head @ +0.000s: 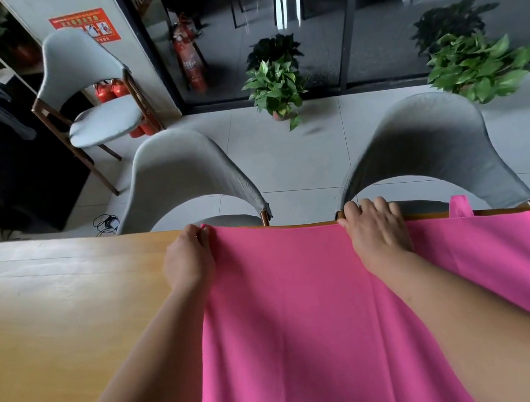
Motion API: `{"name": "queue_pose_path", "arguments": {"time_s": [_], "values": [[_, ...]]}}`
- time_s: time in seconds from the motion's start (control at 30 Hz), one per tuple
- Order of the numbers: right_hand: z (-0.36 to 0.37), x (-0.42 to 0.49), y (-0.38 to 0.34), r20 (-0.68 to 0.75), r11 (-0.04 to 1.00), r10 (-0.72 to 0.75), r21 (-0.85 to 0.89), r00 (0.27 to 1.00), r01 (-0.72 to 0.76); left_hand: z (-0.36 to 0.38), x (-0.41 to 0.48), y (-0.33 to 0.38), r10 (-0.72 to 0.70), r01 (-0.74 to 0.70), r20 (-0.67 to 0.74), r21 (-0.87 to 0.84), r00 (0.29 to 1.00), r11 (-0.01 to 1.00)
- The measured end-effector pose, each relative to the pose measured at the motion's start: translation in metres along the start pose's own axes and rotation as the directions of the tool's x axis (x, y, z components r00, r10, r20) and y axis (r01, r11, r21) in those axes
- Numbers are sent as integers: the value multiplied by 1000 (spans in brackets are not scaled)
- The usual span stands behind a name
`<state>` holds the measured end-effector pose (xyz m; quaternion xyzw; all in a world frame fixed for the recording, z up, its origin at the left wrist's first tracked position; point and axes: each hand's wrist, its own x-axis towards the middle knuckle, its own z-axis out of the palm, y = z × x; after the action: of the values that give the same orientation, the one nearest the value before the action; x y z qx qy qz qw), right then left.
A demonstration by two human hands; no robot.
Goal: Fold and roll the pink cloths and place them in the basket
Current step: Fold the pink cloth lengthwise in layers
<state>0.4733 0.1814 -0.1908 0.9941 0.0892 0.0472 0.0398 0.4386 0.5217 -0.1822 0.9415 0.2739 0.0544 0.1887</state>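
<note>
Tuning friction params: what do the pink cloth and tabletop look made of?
Pink cloth: thin, woven-looking fabric, matte; lies flat with soft creases; fibre unclear. Table: wood or wood veneer, smooth satin finish; grain lines and a soft sheen show.

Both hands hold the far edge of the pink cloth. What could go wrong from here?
1. The pink cloth overlaps a second pink cloth; folding may drag that one, which lies at the table edge.
2. The left hand pinches only a corner, so the fold may come skewed.
</note>
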Motion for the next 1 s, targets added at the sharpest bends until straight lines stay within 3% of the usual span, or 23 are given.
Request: {"name": "queue_pose_path", "arguments": {"time_s": [0.1, 0.23, 0.33, 0.43, 0.67, 0.73, 0.83, 0.93, 1.0], "values": [[-3, 2, 0, 44, 999, 39, -32, 998, -37, -1, -4, 7, -50, 50, 9, 40, 999, 998], [-12, -24, 5, -147, 977, 167, 160, 975, -143, -4, -43, 27, 184, -172, -266, 70, 946, 983], [-8, -66, -5, -142, 922, 328, 264, 934, -284, 20, -96, 50, 342, -334, -52, 120, 938, 935], [3, -94, -10, 21, 889, 397, 238, 917, -391, 43, -129, 61, 270, -295, 146, 192, 952, 936], [6, -82, 14, 275, 904, 329, 183, 903, -386, 48, -122, 62, 164, -233, 255, 273, 953, 933], [-2, -86, 26, 261, 886, 316, 262, 912, -382, 41, -120, 61, 168, -222, 233, 232, 958, 947], [-2, -107, 69, 98, 856, 473, 181, 875, -483, 31, -111, 43, 180, -205, 122, 236, 976, 950], [4, -117, 108, 229, 805, 558, 83, 797, -588, 29, -109, 22, 181, -220, 155, 298, 971, 929], [10, -116, 118, 232, 804, 558, 87, 796, -589, 30, -109, 19, 183, -220, 147, 294, 972, 930]]}}
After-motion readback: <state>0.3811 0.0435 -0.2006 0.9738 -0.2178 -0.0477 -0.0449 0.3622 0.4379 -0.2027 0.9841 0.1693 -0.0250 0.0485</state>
